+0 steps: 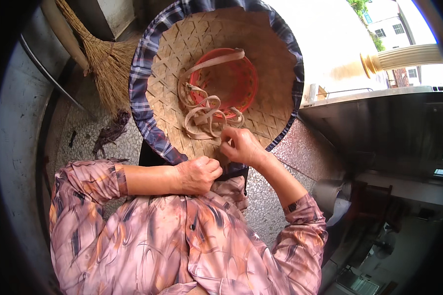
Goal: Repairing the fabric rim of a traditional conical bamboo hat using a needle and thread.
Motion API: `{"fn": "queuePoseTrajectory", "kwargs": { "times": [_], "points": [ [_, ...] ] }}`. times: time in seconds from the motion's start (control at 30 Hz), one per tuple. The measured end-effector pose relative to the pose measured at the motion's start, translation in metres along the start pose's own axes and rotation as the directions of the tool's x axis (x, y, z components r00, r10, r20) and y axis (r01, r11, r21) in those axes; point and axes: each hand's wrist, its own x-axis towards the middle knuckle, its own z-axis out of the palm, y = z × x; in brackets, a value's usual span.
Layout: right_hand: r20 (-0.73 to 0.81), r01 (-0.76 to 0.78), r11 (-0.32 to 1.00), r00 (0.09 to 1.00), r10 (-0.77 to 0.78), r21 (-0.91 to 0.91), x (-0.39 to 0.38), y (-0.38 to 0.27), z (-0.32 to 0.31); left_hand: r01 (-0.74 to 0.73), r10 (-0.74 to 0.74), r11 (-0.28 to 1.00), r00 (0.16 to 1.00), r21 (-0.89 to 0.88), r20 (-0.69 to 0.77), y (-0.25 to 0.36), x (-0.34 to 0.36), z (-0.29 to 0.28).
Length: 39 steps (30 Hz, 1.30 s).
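A wide woven bamboo hat (174, 54) lies with its inside facing up in front of my body. Dark blue plaid cloth edging (142, 93) is gathered all round its rim. In its middle sits a red plastic head ring (251, 93), and a long pale cloth strap (202, 133) lies looped over and beside it. My left hand (198, 175) is closed at the near rim, its fingertips at the cloth edging. Just right of it, my right hand (241, 146) pinches thumb and fingers together above the near rim. Whatever is between those fingertips is too small to make out.
A straw broom (110, 69) leans at the far left, with a dark shrivelled clump (110, 132) below it on the speckled floor (79, 147). To the right stands a dark-sided counter (379, 132). A grey round container (332, 194) is near my right elbow.
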Motion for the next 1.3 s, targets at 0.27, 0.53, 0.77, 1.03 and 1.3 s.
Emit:
{"fn": "queuePoseTrajectory", "kwargs": {
  "times": [0.27, 0.53, 0.77, 1.03, 1.3],
  "points": [
    [0.223, -0.312, 0.313, 0.931, 0.290, 0.897, -0.015, 0.023, 0.006, 0.039, -0.039, 0.998, 0.999, 0.045, -0.016, -0.021, -0.031, 0.002],
    [0.044, -0.174, 0.245, 0.888, 0.458, 0.954, -0.014, 0.034, 0.046, 0.328, -0.328, 0.942, 0.945, -0.069, 0.005, -0.008, -0.016, -0.010],
    [-0.305, 0.162, 0.397, 0.894, 0.329, 0.904, -0.031, 0.024, 0.028, 0.401, -0.446, 0.889, 0.870, -0.223, -0.213, 0.009, 0.016, 0.008],
    [-0.259, 0.103, 0.978, 0.964, -0.054, 0.179, -0.072, 0.012, 0.000, 0.480, -0.534, 0.834, 0.825, -0.271, -0.185, 0.007, 0.015, 0.012],
    [-0.153, 0.158, 0.977, 0.972, -0.180, -0.145, -0.069, 0.006, 0.004, 0.515, -0.560, 0.821, 0.810, -0.247, -0.172, 0.008, 0.014, 0.011]
  ]
}}
